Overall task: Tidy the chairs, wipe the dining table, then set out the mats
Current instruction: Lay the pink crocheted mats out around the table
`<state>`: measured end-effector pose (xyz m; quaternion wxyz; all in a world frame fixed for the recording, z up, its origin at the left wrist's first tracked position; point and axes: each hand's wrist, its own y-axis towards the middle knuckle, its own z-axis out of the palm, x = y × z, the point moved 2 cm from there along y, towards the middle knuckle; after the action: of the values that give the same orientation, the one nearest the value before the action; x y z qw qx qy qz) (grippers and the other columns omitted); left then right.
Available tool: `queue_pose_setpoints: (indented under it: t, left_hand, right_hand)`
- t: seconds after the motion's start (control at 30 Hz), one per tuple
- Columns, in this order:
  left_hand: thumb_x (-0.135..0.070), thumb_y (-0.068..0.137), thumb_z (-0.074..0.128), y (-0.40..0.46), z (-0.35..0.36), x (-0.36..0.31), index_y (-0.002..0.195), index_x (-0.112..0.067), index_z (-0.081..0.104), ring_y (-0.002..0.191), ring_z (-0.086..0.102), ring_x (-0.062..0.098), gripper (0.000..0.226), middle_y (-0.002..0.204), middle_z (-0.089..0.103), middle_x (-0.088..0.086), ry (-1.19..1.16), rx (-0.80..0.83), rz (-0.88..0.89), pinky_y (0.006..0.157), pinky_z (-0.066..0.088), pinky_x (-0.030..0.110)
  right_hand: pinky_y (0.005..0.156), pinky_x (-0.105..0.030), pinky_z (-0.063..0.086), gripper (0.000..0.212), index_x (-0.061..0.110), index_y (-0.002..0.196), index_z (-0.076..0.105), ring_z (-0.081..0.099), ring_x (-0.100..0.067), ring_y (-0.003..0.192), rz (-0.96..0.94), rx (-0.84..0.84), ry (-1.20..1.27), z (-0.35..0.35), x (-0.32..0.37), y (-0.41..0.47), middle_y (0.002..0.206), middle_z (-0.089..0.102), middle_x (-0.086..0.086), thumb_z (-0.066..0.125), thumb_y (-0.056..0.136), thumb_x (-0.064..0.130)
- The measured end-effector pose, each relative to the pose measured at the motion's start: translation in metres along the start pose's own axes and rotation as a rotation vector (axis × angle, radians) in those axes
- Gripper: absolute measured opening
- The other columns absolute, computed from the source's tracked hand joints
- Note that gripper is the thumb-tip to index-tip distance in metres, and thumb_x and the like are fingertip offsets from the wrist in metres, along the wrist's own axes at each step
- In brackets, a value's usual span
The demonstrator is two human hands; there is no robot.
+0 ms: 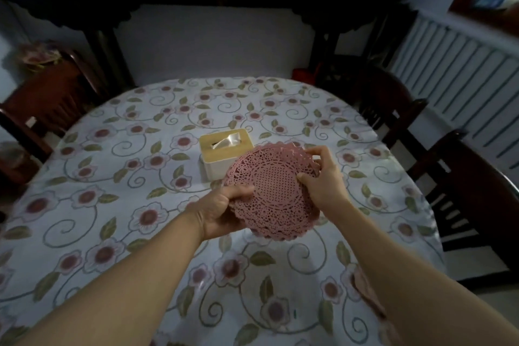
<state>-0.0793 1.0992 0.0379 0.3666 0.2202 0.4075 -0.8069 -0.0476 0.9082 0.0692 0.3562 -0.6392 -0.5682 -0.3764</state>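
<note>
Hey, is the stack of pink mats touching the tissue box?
Cannot tell. In the head view the pink mats, held in the left hand and right hand, overlap the tissue box, hiding any gap.

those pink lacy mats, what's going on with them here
A person stands at the dining table, holding a stack of pink lace-pattern mats above it with both hands. The left hand supports the stack from below, while the right hand pinches the edge of the top mat, seemingly peeling one off. A tissue box sits just beyond the stack. One mat seems already laid, near the right forearm.
</note>
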Motion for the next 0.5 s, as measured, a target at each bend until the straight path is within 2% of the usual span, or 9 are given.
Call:
queue_pose_setpoints:
  t: [0.07, 0.17, 0.23, 0.33, 0.4, 0.5]
  left_hand:
    - [-0.006, 0.081, 0.056, 0.031, 0.017, -0.007, 0.124, 0.001, 0.053, 0.113, 0.057, 0.036, 0.045, 0.125, 0.059, 0.023, 0.123, -0.09, -0.027, 0.103, 0.042, 0.049]
    - [-0.004, 0.09, 0.052, 0.07, 0.037, -0.019, 0.108, -0.004, 0.06, 0.093, 0.062, 0.028, 0.02, 0.106, 0.066, 0.016, 0.25, -0.183, -0.02, 0.091, 0.048, 0.042]
    - [-0.008, 0.088, 0.056, 0.095, 0.051, -0.027, 0.102, -0.007, 0.063, 0.09, 0.064, 0.029, 0.016, 0.099, 0.068, 0.015, 0.249, -0.198, -0.006, 0.092, 0.048, 0.044]
    - [-0.026, 0.079, 0.063, 0.129, 0.067, -0.036, 0.106, -0.007, 0.065, 0.093, 0.064, 0.031, 0.032, 0.102, 0.069, 0.015, 0.251, -0.211, 0.011, 0.091, 0.048, 0.046]
    - [-0.028, 0.078, 0.063, 0.151, 0.071, -0.039, 0.11, -0.006, 0.063, 0.087, 0.065, 0.028, 0.039, 0.101, 0.069, 0.014, 0.237, -0.228, 0.021, 0.081, 0.053, 0.041]
    - [-0.011, 0.091, 0.054, 0.179, 0.074, -0.043, 0.104, -0.003, 0.063, 0.069, 0.071, 0.022, 0.018, 0.084, 0.073, 0.011, 0.197, -0.257, 0.03, 0.059, 0.06, 0.031]
  right_hand:
    - [0.076, -0.032, 0.045, 0.029, 0.022, 0.102, 0.048, 0.054, -0.014, 0.093, 0.014, -0.005, -0.017, -0.015, -0.01, 0.031, 0.101, 0.053, 0.007, 0.061, 0.086, 0.002]
    - [0.068, -0.023, 0.038, 0.017, 0.016, 0.096, 0.049, 0.051, -0.011, 0.082, 0.073, -0.009, -0.035, -0.037, -0.027, 0.073, 0.088, 0.053, 0.007, 0.063, 0.088, 0.011]
    - [0.061, -0.024, 0.036, 0.015, 0.015, 0.096, 0.047, 0.049, -0.011, 0.078, 0.108, 0.011, -0.068, -0.051, -0.038, 0.102, 0.085, 0.05, 0.006, 0.061, 0.09, 0.016]
    - [0.056, -0.028, 0.033, 0.012, 0.012, 0.094, 0.044, 0.046, -0.017, 0.08, 0.131, -0.012, -0.077, -0.069, -0.057, 0.144, 0.08, 0.046, 0.005, 0.054, 0.094, 0.018]
    - [0.052, -0.027, 0.032, 0.012, 0.01, 0.095, 0.042, 0.045, -0.018, 0.076, 0.153, -0.041, -0.027, -0.076, -0.07, 0.169, 0.078, 0.045, 0.003, 0.05, 0.095, 0.018]
    - [0.054, -0.029, 0.034, 0.011, 0.009, 0.104, 0.044, 0.047, -0.019, 0.075, 0.198, -0.052, -0.022, -0.082, -0.087, 0.199, 0.085, 0.051, -0.004, 0.046, 0.094, 0.014]
